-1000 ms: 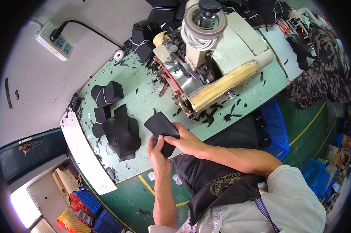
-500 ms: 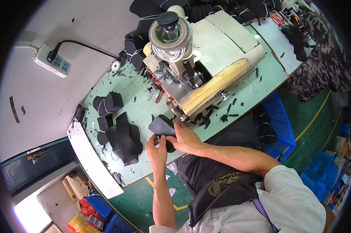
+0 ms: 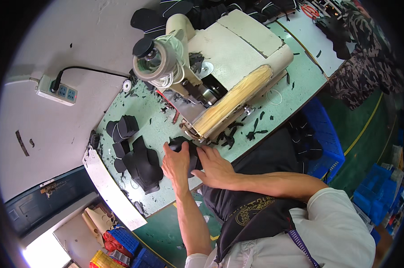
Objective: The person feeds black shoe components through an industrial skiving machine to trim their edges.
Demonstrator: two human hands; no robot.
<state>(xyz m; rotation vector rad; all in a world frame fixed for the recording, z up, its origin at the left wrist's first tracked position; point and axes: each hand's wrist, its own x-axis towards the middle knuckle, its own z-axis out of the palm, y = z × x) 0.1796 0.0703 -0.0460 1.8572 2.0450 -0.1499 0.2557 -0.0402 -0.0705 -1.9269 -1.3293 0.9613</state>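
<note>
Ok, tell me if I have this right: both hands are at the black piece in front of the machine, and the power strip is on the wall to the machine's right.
Wrong side: the head view shows the power strip on the wall to the machine's left. The left hand and right hand are at the black piece.

Sheet [image 3: 193,158] black, stack [image 3: 144,167] black too — table [image 3: 295,85] pale green. Machine [image 3: 237,38] cream, strip [image 3: 235,100] yellow. Crate [image 3: 330,136] blue, cloth [image 3: 356,85] grey-black camouflage. Strap [image 3: 303,247] 2-tone — purple-white stripes. Floor [image 3: 162,234] green.

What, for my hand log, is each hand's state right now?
Left hand: on the black piece; closed or not, cannot be told.
Right hand: open, at that piece's right edge.
</note>
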